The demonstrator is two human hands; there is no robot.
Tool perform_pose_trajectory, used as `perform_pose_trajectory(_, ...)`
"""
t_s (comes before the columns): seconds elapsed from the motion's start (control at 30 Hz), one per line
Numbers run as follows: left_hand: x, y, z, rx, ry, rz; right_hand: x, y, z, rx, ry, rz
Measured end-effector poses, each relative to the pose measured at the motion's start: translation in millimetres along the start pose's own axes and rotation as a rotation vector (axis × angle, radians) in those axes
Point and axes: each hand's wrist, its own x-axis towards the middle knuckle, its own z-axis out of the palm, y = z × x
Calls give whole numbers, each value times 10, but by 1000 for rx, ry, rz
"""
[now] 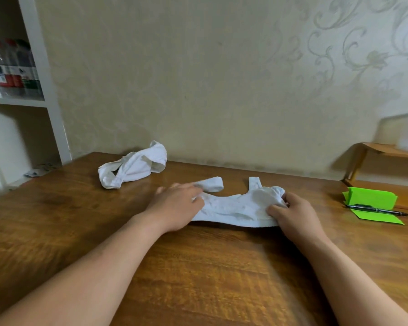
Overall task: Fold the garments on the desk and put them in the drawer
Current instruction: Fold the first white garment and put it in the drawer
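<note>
A white bra-like garment lies spread flat in the middle of the wooden desk, its straps pointing toward the wall. My left hand rests on its left end, fingers curled over the fabric. My right hand grips its right end, thumb pinching the cup. A second white garment lies crumpled at the back left of the desk, apart from both hands. No drawer is in view.
Green folded paper with a black pen across it sits at the right edge. A small wooden shelf stands at the back right. A white shelving unit with bottles stands at left. The wall runs behind the desk.
</note>
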Motion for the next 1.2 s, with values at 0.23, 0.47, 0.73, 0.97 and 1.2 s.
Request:
perform_pose_trajectory(0.23,-291,-228,-111,-211,205,-268,-57,-34,-25,65,15,38)
perform_pose_trajectory(0.47,-333,-319,-74,-456,134,-368,-115,-105,-24,150,68,85)
perform_pose_trajectory(0.73,-245,-300,5,-742,192,-252,-168,-727,324,129,275,-346)
perform_pose_trajectory(0.97,-236,-357,50,-864,192,-215,-637,-993,1166,-236,14,-926)
perform_pose_trajectory(1.2,-250,-298,-55,-899,190,-310,-664,-903,1095,-215,-85,-861)
